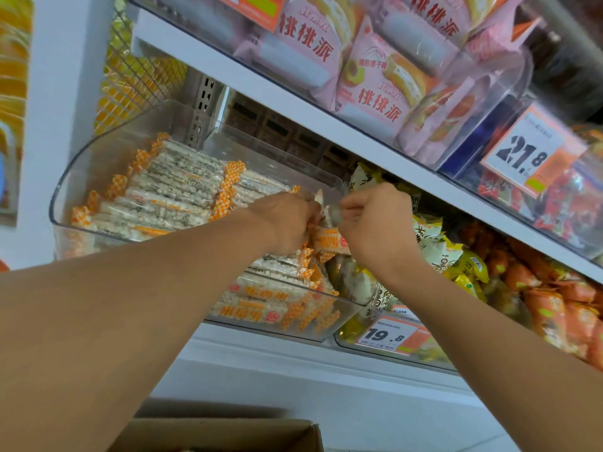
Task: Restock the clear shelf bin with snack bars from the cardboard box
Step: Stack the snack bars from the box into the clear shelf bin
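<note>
Step in hand: placement. Your left hand (287, 220) and right hand (375, 220) meet over the front right part of the clear plastic shelf bin (65, 194), both with fingers curled round a small bunch of snack bars in clear wrappers with orange-checked ends (328, 241). The bundle hangs between the two fists, partly hidden by them; the count cannot be read.

Position relative to grip: just left of and behind your left hand, a neat row of the same bars (169, 194) lies flat, filling the bin's rear left. Directly below the grip, more bars (261, 298) are stacked against the bin's front wall. Right of your right hand, touching the bin's side, sits a neighbouring bin of yellow-and-white snack packets (437, 243). Well below both forearms, the edge of the brown cardboard box (228, 435) shows; its contents are out of view.

Judgement: the bin is well along but not full; the space under your hands looks like the remaining gap.

Next move calls for: lowering the bundle flat into that gap, wrappers parallel to the existing row, then loosening both hands together so no bar slides over the low front lip. Watch your right knuckles against the yellow packets.
</note>
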